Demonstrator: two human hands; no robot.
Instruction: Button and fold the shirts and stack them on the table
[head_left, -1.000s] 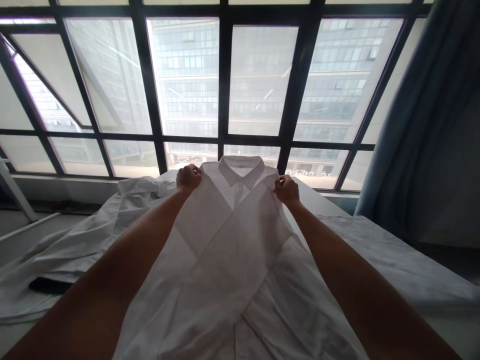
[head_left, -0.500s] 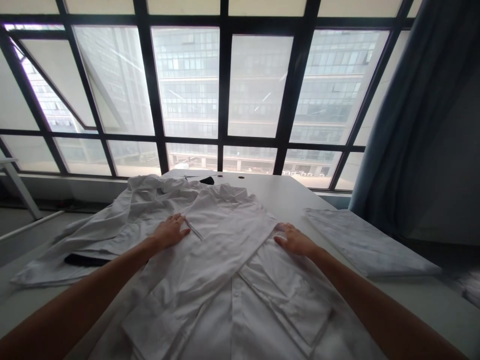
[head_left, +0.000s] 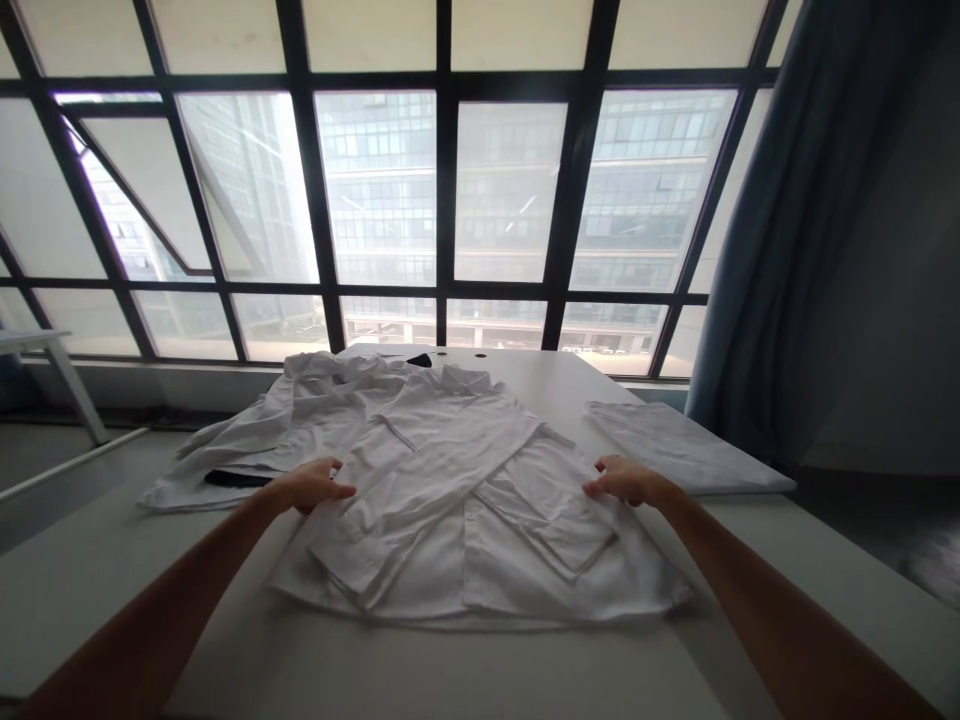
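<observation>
A white button-up shirt (head_left: 463, 545) lies spread on the table, its collar at the far end. Both sleeves are folded across its front and overlap near the middle. My left hand (head_left: 309, 485) is at the shirt's left side edge, thumb and forefinger apart. At the opposite edge, my right hand (head_left: 624, 480) touches the cloth near the folded sleeve, also with thumb and forefinger apart. The remaining fingers of both hands are partly hidden.
Left of the shirt lies a crumpled pile of white clothing (head_left: 259, 430) with a dark band. Folded white cloth (head_left: 675, 445) rests at the right on the white table (head_left: 450, 670). Beyond are framed windows and a blue-grey curtain (head_left: 780, 250).
My hands have come nearer to me and spread apart, from lying on the shirt to its side edges. The view has shifted, so the shirt's whole bottom hem now shows.
</observation>
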